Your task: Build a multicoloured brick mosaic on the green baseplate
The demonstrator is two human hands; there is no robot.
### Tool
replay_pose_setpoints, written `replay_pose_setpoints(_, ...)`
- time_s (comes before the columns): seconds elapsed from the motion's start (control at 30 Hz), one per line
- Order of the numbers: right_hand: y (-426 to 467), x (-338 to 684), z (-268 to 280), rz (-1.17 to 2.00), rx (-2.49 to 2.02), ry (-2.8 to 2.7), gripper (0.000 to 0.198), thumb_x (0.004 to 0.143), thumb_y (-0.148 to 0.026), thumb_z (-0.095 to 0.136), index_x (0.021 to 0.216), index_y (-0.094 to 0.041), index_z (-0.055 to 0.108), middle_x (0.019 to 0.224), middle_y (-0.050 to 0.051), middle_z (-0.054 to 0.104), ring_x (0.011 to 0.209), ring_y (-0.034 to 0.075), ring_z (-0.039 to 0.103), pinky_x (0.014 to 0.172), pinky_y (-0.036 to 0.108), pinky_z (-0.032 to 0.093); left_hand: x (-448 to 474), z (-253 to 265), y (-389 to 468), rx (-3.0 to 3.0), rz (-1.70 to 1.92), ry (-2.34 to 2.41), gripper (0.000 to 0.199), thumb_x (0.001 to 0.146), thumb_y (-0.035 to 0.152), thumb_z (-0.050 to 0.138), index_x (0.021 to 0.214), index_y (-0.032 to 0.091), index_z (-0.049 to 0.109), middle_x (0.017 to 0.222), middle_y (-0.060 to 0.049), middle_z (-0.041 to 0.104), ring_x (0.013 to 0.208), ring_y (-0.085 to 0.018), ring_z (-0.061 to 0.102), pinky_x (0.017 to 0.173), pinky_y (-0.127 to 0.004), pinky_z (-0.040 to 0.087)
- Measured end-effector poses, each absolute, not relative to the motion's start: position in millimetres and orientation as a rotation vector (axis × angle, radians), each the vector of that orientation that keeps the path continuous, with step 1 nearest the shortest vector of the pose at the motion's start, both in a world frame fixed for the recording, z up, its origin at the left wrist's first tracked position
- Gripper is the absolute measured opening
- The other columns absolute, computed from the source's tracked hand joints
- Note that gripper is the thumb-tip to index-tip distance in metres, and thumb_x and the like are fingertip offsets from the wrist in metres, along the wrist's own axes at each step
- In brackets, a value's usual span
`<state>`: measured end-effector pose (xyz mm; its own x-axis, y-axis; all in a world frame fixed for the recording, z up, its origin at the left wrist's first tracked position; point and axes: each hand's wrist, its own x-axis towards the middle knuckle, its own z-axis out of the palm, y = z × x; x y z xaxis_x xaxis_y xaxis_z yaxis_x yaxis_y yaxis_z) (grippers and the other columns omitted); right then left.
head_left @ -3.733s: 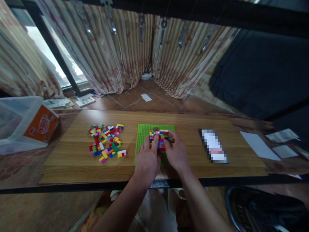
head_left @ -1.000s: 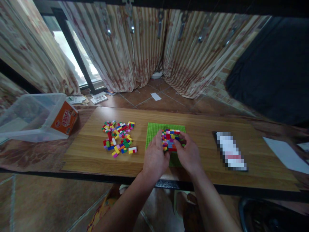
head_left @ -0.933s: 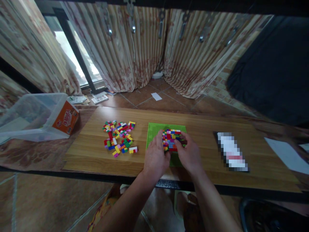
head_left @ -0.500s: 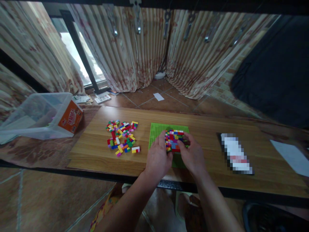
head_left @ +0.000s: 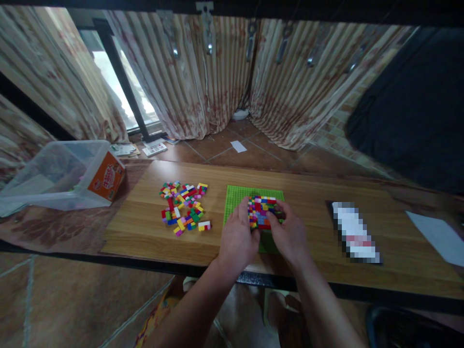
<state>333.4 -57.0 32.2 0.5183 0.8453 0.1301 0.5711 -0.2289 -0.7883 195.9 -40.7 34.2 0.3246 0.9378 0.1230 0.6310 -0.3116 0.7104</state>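
Observation:
A block built of many-coloured toy bricks [head_left: 258, 212] is between my two hands, over a green studded baseplate [head_left: 235, 193]. My left hand [head_left: 239, 234] is closed against the block's left side, fingers together along it. From the right, my right hand [head_left: 288, 229] grips the block, its thumb on the brick face and its fingers curled round the far right edge. Part of the block and much of the baseplate are hidden by my hands. Whether the block touches the baseplate I cannot tell.
Left of the baseplate lies a pile of loose bricks [head_left: 184, 208] on the wooden board [head_left: 137, 227]. Farther left stands a clear plastic box [head_left: 65, 198] with an orange label. On the right are a blurred-out flat object [head_left: 355, 232] and white paper [head_left: 437, 237].
Both hands keep their hold on the brick block almost unmoved. The whole view has shifted very slightly; the loose bricks lie as before.

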Motion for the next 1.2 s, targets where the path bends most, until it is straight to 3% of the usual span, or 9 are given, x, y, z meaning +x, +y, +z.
replay_pose_setpoints(0.7,-56.4,336.5,29.4,0.416,-1.922,-1.165,0.051,0.082,-0.041,0.055,0.124,-0.014,0.062,0.111,0.016,0.071,0.096,0.029,0.067,0.089,0.048,0.05,192.6,35.7,-39.7,2.036,0.73,1.344,0.077,0.079,0.013,0.059,0.148,0.019,0.028,0.142,-0.014,0.053,0.129,-0.026,0.054,0.109,-0.044,0.044)
replay_pose_setpoints(0.97,-56.0,339.4,27.1,0.393,-1.928,-1.172,0.049,0.08,-0.043,0.056,0.12,-0.017,0.065,0.104,0.014,0.073,0.088,0.028,0.067,0.082,0.046,0.051,187.5,41.2,-37.8,2.031,0.663,1.319,0.078,0.076,0.008,0.056,0.149,0.018,0.029,0.142,-0.014,0.054,0.125,-0.026,0.057,0.107,-0.041,0.047)
replay_pose_setpoints(1.2,-55.4,341.2,28.8,0.427,-1.946,-1.154,0.054,0.078,-0.046,0.057,0.121,-0.014,0.065,0.104,0.015,0.073,0.087,0.028,0.067,0.082,0.045,0.051,164.2,52.8,-22.9,2.043,0.591,1.399,0.06,0.073,0.002,0.053,0.131,0.018,0.056,0.122,-0.01,0.068,0.11,-0.023,0.065,0.099,-0.038,0.051)
